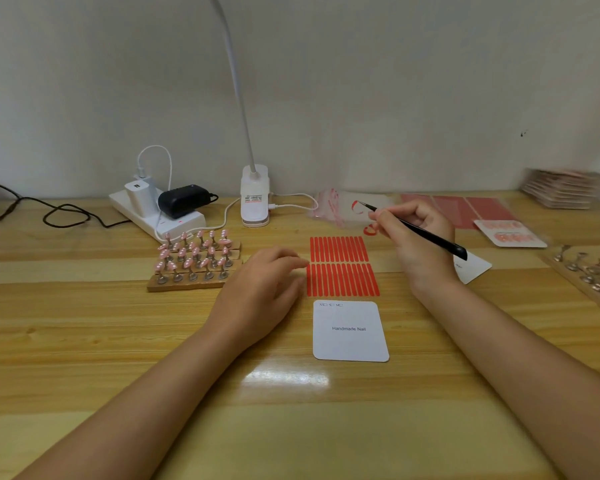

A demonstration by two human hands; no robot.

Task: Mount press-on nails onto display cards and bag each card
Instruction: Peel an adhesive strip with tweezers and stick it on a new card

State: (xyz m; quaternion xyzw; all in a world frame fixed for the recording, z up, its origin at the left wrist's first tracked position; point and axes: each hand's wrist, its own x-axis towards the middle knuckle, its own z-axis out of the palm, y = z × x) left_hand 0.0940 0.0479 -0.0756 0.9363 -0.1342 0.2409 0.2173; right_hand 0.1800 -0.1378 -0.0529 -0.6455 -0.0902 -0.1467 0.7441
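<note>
While our right hand (pixel 411 233) holds the black tweezers (pixel 413 229) in a pen-like pinch, thumb and fingers curled round the shaft, the tip points up and to the left, away from us, toward the clear bags (pixel 336 206) at the back of the table (pixel 84 341); a small curl of red seems to hang at the tip, though it is too small for us to be sure. Our left hand (pixel 267 282) rests palm-down with relaxed, lightly bent fingers, gripping nothing; its fingertips (pixel 300 263) lie just at the left edge of the sheet of red adhesive strips (pixel 342 266). That sheet lies between our two hands, its strips running away from us in two rows; the blank display card (pixel 350 330), printed "Handmade Nail", sits just nearer us than the sheet, almost touching it. The pink nails on their stands (pixel 194 258) stand to the left of our left hand, on wooden blocks.

We judge the coming move to be lifting a strip: the tweezer tip would have to swing back toward us and down, along the strips' long axis, while the left hand, already beside the sheet, steadies it.
</note>
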